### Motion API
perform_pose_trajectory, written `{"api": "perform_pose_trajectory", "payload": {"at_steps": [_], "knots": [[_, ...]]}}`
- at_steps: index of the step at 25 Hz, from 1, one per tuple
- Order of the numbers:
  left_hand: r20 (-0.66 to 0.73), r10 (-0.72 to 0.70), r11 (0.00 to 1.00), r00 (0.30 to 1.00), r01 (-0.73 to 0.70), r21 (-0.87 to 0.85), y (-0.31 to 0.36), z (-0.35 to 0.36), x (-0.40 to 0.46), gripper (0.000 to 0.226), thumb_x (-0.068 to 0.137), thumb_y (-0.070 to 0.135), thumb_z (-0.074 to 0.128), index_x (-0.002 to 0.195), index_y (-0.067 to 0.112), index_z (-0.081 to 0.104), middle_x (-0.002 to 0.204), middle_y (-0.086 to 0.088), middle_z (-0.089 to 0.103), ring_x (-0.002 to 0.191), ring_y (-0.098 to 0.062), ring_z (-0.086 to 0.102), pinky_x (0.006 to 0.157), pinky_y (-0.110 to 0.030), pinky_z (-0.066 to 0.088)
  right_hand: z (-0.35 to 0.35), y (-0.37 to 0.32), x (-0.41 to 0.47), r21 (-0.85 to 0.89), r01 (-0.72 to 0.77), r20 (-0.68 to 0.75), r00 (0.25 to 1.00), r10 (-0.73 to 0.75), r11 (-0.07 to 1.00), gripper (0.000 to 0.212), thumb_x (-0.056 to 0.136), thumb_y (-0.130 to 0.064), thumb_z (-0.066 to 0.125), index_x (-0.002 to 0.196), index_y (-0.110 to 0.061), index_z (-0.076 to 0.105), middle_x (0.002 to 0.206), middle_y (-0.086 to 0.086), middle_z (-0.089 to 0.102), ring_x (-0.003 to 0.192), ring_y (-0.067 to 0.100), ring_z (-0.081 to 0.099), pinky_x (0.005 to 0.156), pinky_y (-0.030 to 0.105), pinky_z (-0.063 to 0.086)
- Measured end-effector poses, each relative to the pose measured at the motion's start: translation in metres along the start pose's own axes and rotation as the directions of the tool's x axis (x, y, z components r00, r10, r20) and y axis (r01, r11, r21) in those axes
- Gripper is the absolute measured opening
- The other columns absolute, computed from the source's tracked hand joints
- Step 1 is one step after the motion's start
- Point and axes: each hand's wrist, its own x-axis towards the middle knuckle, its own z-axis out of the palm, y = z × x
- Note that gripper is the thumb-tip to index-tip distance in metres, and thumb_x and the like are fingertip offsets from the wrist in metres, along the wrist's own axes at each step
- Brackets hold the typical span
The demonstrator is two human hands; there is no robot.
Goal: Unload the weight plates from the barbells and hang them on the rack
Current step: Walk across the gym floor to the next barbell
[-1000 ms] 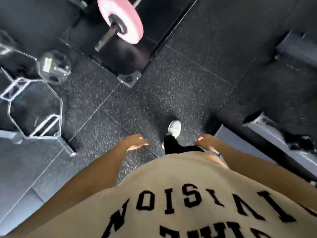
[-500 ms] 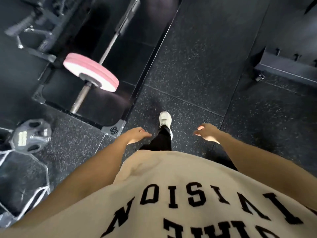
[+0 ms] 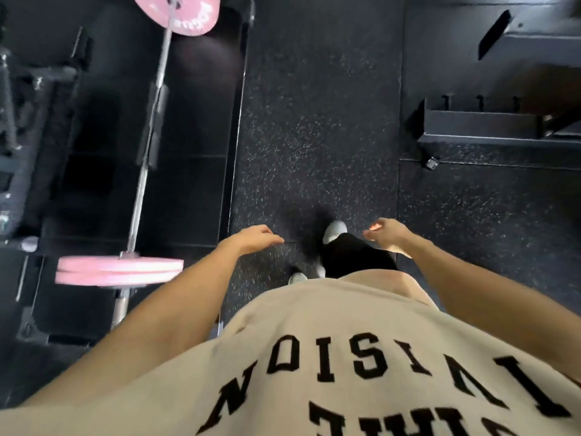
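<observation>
A steel barbell (image 3: 147, 146) lies on a dark lifting platform at the left. Two pink weight plates (image 3: 119, 271) sit side by side on its near end, seen edge-on. Another pink plate (image 3: 185, 14) is on its far end at the top of the view. My left hand (image 3: 256, 238) hangs loose and empty over the speckled floor, to the right of the near plates. My right hand (image 3: 388, 236) hangs empty too, fingers relaxed, beside my dark trouser leg.
The platform's raised edge (image 3: 239, 127) runs down the view beside my left hand. A dark metal frame base (image 3: 478, 127) with pegs stands at the right. Grey rack parts (image 3: 19, 99) stand at the far left. Speckled rubber floor (image 3: 314, 121) stretches ahead.
I have walked forward along the platform, so the near pink plates slid down to my left and the far plate came into view. The hex bar at the left has dropped out of sight.
</observation>
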Motion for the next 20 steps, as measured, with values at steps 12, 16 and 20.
{"api": "perform_pose_trajectory", "payload": {"at_steps": [12, 16, 20], "knots": [[-0.08, 0.03, 0.998, 0.996, -0.026, 0.053, 0.292, -0.246, 0.175, 0.047, 0.083, 0.061, 0.062, 0.117, 0.028, 0.061, 0.134, 0.001, 0.056, 0.119, -0.022, 0.051, 0.104, -0.043, 0.041, -0.306, -0.095, 0.236, 0.03, -0.009, 0.027, 1.0, 0.008, 0.999, 0.045, 0.094, -0.039, 0.06, 0.129, -0.009, 0.056, 0.132, 0.011, 0.059, 0.116, 0.029, 0.057, 0.097, 0.038, 0.047], [-0.05, 0.027, 0.997, 0.998, -0.024, 0.069, 0.378, -0.306, 0.228, 0.043, 0.082, 0.063, 0.06, 0.111, 0.03, 0.061, 0.126, 0.002, 0.059, 0.113, -0.02, 0.054, 0.103, -0.042, 0.043, -0.389, -0.122, 0.306, 0.146, -0.02, -0.013, 1.0, 0.022, 0.989, 0.045, 0.094, -0.041, 0.059, 0.128, -0.012, 0.056, 0.131, 0.009, 0.06, 0.113, 0.028, 0.058, 0.097, 0.04, 0.049], [-0.002, -0.02, 0.988, 1.0, 0.02, 0.152, 0.453, -0.371, 0.298, 0.053, 0.078, 0.072, 0.056, 0.114, 0.033, 0.06, 0.13, 0.002, 0.057, 0.116, -0.022, 0.053, 0.105, -0.045, 0.042, -0.449, -0.132, 0.374, 0.116, -0.064, 0.038, 0.997, 0.06, 0.991, 0.046, 0.093, -0.039, 0.062, 0.128, -0.01, 0.056, 0.131, 0.009, 0.06, 0.115, 0.028, 0.057, 0.094, 0.035, 0.046]]}}
